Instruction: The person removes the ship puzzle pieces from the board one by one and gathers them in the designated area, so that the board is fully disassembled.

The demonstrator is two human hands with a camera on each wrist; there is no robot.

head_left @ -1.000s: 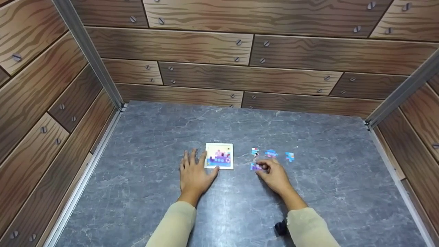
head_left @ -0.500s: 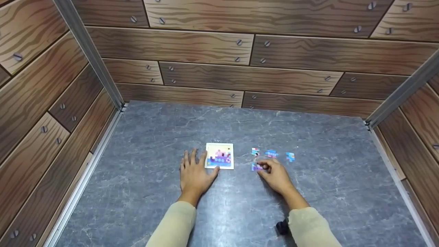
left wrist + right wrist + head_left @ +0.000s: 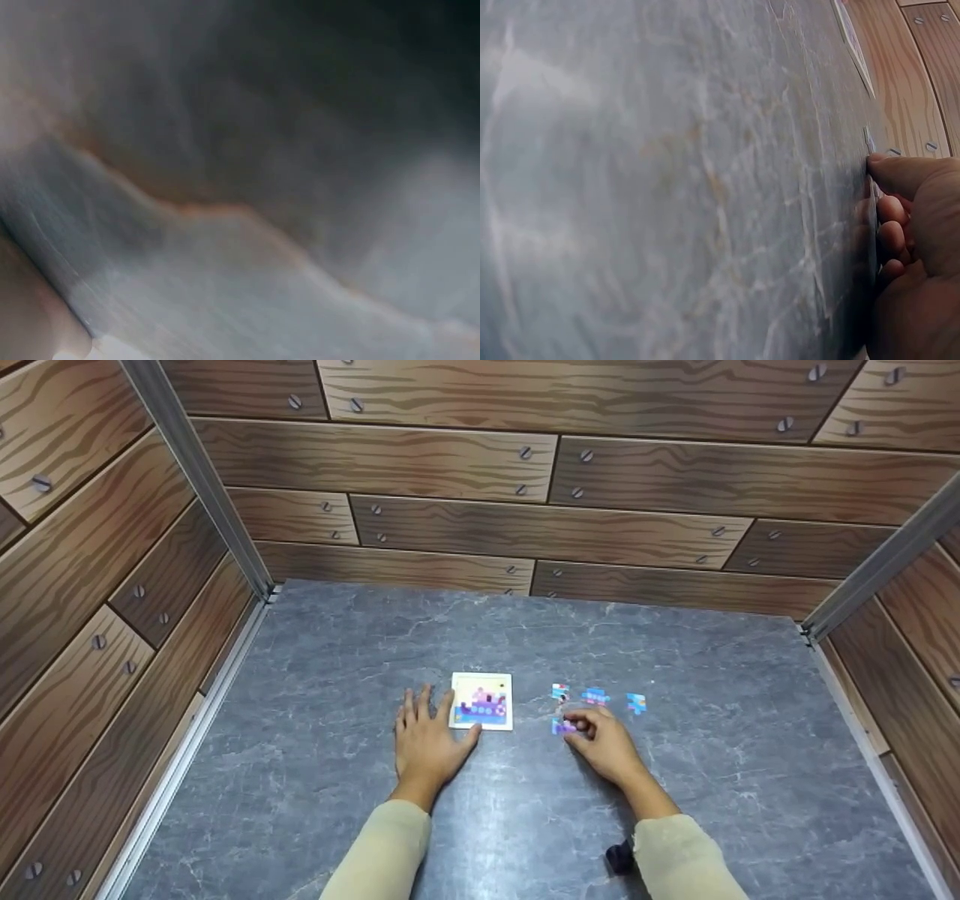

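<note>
The left hand (image 3: 429, 741) lies spread with its fingers straight, the forefinger reaching the left edge of a white-bordered boat picture card (image 3: 482, 701) and the thumb tip at its lower edge. The card rests flat near the middle of the grey marbled surface (image 3: 337, 645). The right hand (image 3: 606, 742) has its fingers curled and, with the thumb, pinches the lower-left jigsaw piece (image 3: 557, 726), whose left side shows past the fingertips. In the right wrist view the thumb tip meets a thin edge there; the left wrist view is too blurred to add detail.

The upper-left jigsaw piece (image 3: 560, 690) sits just beyond those fingertips, the middle jigsaw piece (image 3: 595, 696) just past the knuckles, and the right-hand jigsaw piece (image 3: 636, 703) a little further out, with gaps between them. A strip of surface separates card and pieces. Broad stretches run out to the metal rails at both sides and to the plank-patterned back wall (image 3: 442, 521), all well apart from the hands. A black object (image 3: 619, 858) is beside the right sleeve (image 3: 686, 855).
</note>
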